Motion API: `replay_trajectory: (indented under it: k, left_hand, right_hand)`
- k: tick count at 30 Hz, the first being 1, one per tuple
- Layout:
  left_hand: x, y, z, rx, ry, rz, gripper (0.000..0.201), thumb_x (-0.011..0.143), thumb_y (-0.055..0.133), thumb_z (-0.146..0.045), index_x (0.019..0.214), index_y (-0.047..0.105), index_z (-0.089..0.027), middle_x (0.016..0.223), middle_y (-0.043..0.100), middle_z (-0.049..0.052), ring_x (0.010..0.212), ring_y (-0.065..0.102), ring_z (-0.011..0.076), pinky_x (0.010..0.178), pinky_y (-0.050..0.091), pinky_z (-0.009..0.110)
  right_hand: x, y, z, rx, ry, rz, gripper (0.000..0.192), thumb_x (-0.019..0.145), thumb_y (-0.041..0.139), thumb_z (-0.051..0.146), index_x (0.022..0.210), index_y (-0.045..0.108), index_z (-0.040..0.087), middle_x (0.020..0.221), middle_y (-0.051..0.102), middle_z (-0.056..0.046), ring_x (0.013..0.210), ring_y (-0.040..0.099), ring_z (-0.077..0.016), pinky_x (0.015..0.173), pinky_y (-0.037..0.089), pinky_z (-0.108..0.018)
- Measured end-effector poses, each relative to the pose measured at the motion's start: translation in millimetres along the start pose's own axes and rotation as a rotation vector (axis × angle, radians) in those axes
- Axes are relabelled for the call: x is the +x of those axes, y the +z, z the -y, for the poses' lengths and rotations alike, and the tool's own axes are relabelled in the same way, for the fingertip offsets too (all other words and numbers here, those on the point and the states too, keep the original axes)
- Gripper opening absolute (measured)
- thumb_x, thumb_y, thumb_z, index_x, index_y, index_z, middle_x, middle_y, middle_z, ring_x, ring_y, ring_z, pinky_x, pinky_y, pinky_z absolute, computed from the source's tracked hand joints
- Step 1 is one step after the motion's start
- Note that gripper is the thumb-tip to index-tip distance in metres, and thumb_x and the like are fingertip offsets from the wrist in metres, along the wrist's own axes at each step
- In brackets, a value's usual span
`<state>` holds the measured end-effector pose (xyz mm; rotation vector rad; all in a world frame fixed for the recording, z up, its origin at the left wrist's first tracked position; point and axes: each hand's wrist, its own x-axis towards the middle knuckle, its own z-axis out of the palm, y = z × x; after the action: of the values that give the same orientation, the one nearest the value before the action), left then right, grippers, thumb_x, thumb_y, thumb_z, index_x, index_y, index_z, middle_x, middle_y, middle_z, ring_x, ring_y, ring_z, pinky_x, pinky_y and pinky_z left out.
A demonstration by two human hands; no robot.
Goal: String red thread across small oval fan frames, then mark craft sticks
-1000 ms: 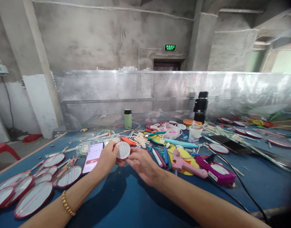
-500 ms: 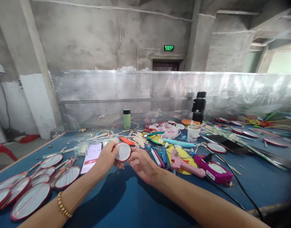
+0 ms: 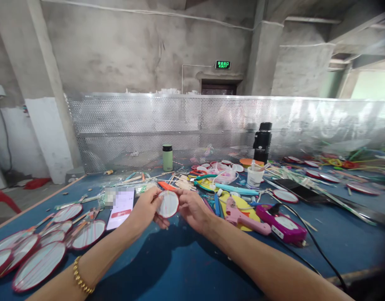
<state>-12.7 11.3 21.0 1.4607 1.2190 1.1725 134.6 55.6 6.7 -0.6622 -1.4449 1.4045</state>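
Red-rimmed disc [image 3: 168, 204], one in number, is held up between two bare hands above a blue table [image 3: 180, 274], its pale face turned toward the wearer. Its left edge is pinched by the left hand [image 3: 150, 207], thumb laid over the face and fingers curled beneath. Its right rim is met by the bent fingers of the right hand [image 3: 194, 209]; whether it is also pinched there cannot be told. One beaded bracelet [image 3: 77, 277] is worn on the left wrist.

Just beyond the disc, one orange piece [image 3: 166, 186] is seen, with loose wooden sticks [image 3: 183, 182], too jumbled to count, behind it. Beside the left hand, one phone [image 3: 121, 209] is laid, screen lit; farther left, at least seven more discs [image 3: 39, 266] are spread, some overlapping. To the right of the right hand, one pink glue gun [image 3: 235, 214] and one purple box [image 3: 282, 223] are placed, with one white cup [image 3: 254, 178] set farther out. Well beyond both hands, two bottles are stood upright: one green [image 3: 168, 159], one black [image 3: 262, 145].
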Motion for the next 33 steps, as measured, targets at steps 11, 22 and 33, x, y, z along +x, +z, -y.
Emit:
replay_trajectory:
  k: [11, 22, 33]
  left_hand:
    - [5.1, 1.7, 20.2, 0.112, 0.003, 0.041, 0.029, 0.084, 0.052, -0.050, 0.088, 0.042, -0.022, 0.055, 0.063, -0.002, 0.043, 0.067, 0.0225, 0.037, 0.052, 0.028]
    - [7.7, 12.2, 42.4, 0.043, -0.066, 0.114, 0.045, 0.076, 0.053, -0.065, 0.086, 0.040, -0.023, 0.049, 0.059, -0.004, 0.040, 0.066, 0.0218, 0.032, 0.048, 0.023]
    - [2.1, 19.6, 51.8, 0.061, -0.158, 0.188, 0.044, 0.080, 0.050, -0.068, 0.084, 0.046, -0.024, 0.052, 0.058, -0.003, 0.041, 0.063, 0.0180, 0.035, 0.046, 0.022]
  right_hand:
    - [-0.5, -17.8, 12.6, -0.623, -0.194, 0.055, 0.034, 0.087, 0.053, 0.038, 0.059, 0.056, 0.017, 0.057, 0.049, 0.002, 0.056, 0.045, -0.0109, 0.051, 0.033, -0.023]
    - [3.5, -45.6, 82.5, -1.034, -0.355, 0.118, 0.018, 0.081, 0.059, 0.024, 0.073, 0.073, 0.016, 0.071, 0.067, -0.002, 0.064, 0.056, -0.0132, 0.060, 0.039, -0.025]
    - [85.1, -203.4, 164.8, -1.521, 0.071, -0.159, 0.019, 0.084, 0.057, 0.009, 0.074, 0.073, 0.007, 0.072, 0.068, -0.007, 0.075, 0.063, -0.0166, 0.068, 0.045, -0.026]
